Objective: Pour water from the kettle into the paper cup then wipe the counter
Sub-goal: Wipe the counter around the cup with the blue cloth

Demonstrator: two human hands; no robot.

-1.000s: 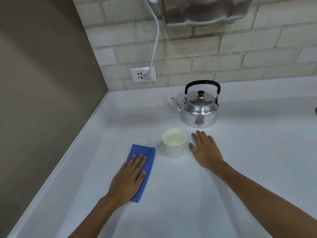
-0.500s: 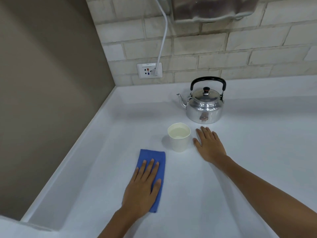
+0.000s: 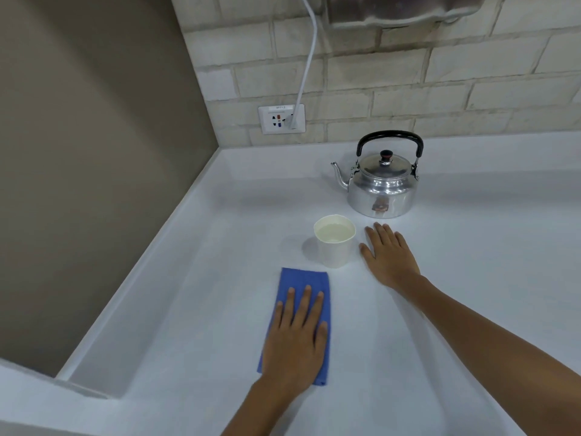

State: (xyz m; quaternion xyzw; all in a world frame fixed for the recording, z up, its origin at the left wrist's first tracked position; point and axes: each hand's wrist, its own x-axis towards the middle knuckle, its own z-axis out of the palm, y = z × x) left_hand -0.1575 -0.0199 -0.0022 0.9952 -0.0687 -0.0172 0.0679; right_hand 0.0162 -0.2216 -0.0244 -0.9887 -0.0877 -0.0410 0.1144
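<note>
Head view: the left hand (image 3: 295, 344) presses its spread, flat fingers (image 3: 306, 302) on a blue cloth (image 3: 300, 278), apparently to wipe the white table (image 3: 471, 262). The right hand (image 3: 390, 256) rests flat, empty, beside the water-filled paper cup (image 3: 334, 242). The kettle (image 3: 382, 184) stands upright behind.

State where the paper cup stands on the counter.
In the head view, the paper cup stands mid-counter, just in front of the kettle, between the right hand and the blue cloth.

Cup (image 3: 334, 243) before kettle (image 3: 382, 187); cloth (image 3: 301, 284) nearer, left, on counter (image 3: 471, 247)
</note>
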